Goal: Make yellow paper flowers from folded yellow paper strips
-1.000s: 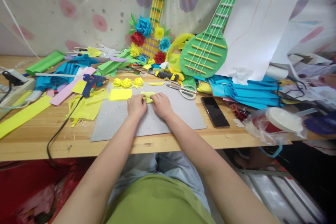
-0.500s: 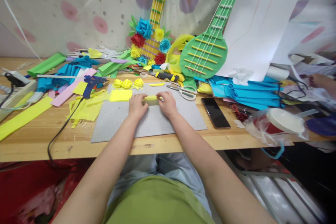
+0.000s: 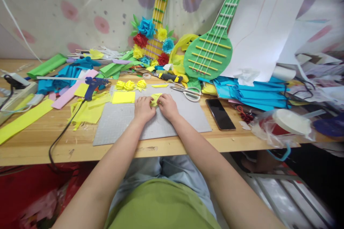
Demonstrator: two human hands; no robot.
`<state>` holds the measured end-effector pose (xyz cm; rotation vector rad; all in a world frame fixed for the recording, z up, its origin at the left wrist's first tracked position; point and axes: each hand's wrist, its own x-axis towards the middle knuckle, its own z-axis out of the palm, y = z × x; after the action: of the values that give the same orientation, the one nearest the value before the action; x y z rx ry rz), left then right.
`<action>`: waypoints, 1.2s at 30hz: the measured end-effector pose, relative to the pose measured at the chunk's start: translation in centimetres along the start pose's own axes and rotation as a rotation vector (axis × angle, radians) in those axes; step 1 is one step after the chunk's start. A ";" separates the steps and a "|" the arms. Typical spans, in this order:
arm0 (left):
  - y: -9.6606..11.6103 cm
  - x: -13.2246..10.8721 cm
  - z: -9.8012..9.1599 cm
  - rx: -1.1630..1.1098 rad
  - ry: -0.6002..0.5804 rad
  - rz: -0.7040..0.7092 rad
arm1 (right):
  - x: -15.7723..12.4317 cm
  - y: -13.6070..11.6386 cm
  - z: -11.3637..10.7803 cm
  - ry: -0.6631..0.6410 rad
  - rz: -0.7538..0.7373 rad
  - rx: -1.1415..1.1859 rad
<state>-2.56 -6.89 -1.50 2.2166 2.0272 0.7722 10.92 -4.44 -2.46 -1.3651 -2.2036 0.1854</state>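
1. Both hands sit together at the middle of the grey cutting mat (image 3: 120, 125), which lies on the wooden table (image 3: 40, 143).
2. The left hand (image 3: 143, 109) is curled, fingertips pinched on the near left edge of a small folded yellow paper piece (image 3: 155, 99).
3. The right hand (image 3: 167, 106) meets it from the other side, thumb and fingers closed on the same piece, knuckles almost touching the left hand.
4. The yellow paper piece is low over the mat's far half, held between the two hands; whether it rests on the mat I cannot tell.
5. Just left of it lies a flat yellow square sheet (image 3: 123, 97), on the mat's far left corner.
6. Beyond that, three yellow paper flowers (image 3: 130, 85) stand in a row at the mat's far edge.
7. A blue glue gun (image 3: 92, 86) rests left of the flowers, its black cord trailing off the table's near edge.
8. Scissors (image 3: 188, 93) lie at the mat's far right corner, and a dark phone (image 3: 220, 114) lies just off the mat's right edge.
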 end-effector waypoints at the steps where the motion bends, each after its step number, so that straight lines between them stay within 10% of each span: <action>1: -0.3 0.0 0.0 -0.025 -0.004 -0.018 | 0.0 0.2 0.1 0.000 0.010 0.015; 36: -0.5 0.5 0.6 0.091 0.008 -0.218 | 0.8 -0.5 1.6 0.057 0.266 0.038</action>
<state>-2.77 -6.15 -2.07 1.9909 2.3003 0.6801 9.49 -3.75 -3.37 -1.6187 -1.9573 0.2792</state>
